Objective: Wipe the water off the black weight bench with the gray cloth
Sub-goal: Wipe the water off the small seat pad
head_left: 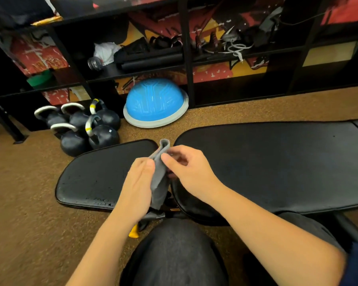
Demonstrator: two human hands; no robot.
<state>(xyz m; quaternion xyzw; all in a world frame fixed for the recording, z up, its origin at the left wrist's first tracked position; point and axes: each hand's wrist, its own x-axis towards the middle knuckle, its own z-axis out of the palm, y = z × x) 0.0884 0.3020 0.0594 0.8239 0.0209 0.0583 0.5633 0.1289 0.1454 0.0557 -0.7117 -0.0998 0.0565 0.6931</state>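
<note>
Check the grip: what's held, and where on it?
The gray cloth, folded, held above the bench gap. The left hand holds its lower part; the right hand pinches its upper edge.

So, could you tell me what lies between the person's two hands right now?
In the head view, the gray cloth sits bunched between the left hand and the right hand, above the gap in the black weight bench.

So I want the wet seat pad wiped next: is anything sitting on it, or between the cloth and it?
Nothing visible. The cloth is held between the left hand and right hand just above the gap between the pads, and the seat pad beside it carries only water droplets.
</note>
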